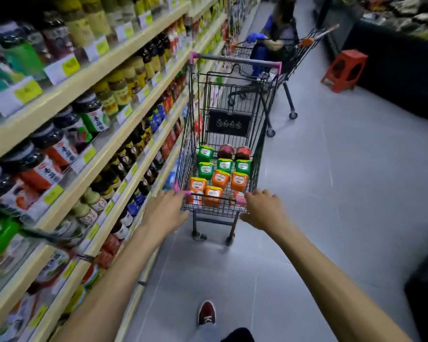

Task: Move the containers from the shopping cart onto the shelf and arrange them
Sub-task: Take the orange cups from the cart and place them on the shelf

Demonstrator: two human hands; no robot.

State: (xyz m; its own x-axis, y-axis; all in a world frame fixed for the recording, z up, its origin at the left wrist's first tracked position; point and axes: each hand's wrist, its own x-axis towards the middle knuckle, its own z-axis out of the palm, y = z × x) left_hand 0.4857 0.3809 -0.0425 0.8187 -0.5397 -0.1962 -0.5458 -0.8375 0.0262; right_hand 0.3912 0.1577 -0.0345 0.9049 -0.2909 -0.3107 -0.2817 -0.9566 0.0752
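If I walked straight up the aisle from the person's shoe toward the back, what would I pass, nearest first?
Red shoe → the two hands, left hand and right hand, on the near end of the shopping cart → orange containers → green containers → two dark round jars → a second cart with another person.

One wide head-worn view, aimed forward and down the aisle; both outstretched hands are seen close below, the cart (223, 134) just beyond them.
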